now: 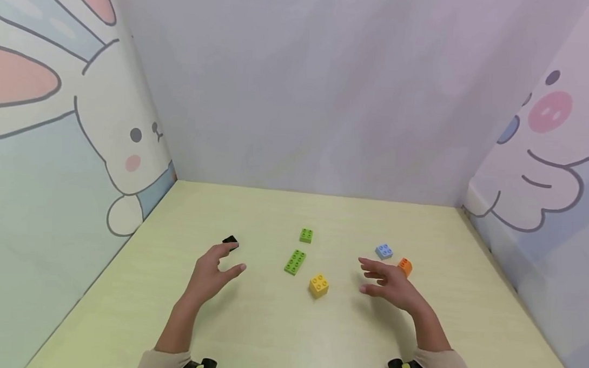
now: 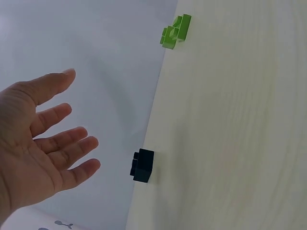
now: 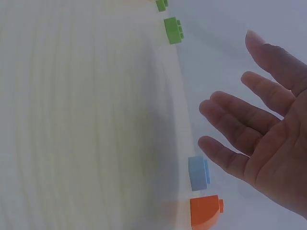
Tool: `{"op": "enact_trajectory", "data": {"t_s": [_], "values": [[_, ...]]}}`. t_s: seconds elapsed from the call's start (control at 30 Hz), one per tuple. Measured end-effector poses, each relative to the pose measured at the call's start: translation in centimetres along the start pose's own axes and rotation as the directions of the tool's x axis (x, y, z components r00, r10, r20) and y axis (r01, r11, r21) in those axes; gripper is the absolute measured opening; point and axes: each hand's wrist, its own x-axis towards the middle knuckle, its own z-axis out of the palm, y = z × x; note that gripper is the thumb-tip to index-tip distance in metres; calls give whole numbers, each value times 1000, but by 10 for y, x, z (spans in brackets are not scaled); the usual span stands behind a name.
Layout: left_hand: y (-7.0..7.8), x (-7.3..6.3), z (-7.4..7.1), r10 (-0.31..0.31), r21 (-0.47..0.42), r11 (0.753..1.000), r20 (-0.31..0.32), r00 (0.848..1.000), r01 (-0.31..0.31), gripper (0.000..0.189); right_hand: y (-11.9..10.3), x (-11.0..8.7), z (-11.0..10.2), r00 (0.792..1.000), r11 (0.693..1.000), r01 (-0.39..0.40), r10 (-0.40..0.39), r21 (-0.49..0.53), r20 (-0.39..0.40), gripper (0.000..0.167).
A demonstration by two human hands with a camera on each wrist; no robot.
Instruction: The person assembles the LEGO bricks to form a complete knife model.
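Observation:
My left hand [image 1: 209, 273] hovers above the table with fingers extended, holding nothing. A black brick [image 1: 231, 241] lies just beyond its fingertips, partly hidden by them; the left wrist view shows this black brick [image 2: 143, 165] whole. My right hand [image 1: 390, 285] is also raised over the table, fingers apart and nothing in them. Beside it lie a blue brick [image 1: 383, 251] and an orange brick with a curved side [image 1: 405, 267], the latter partly covered by the hand. Between the hands sit a yellow brick [image 1: 318, 286], a long green brick [image 1: 295, 262] and a smaller green brick [image 1: 306, 236].
The pale wooden table [image 1: 260, 334] ends at a plain curtain-like back wall [image 1: 297, 97]. A side wall with a rabbit drawing [image 1: 116, 123] stands at left, another with a pig drawing [image 1: 543, 160] at right. Dark straps with small devices sit at both wrists.

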Motion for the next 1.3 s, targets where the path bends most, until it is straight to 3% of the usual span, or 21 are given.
{"op": "enact_trajectory", "data": {"t_s": [0.3,0.73,1.3], "values": [[-1,5,14,-48,-140,989,56,997,55,49,2,13,12,991,997,-40,33,59,127,63],[7,17,35,-18,-146,989,121,993,36,46,-4,31,27,978,999,-13,2,52,210,56],[8,39,61,-3,-225,972,281,960,69,45,0,57,40,961,986,-31,-15,162,276,52]]}}
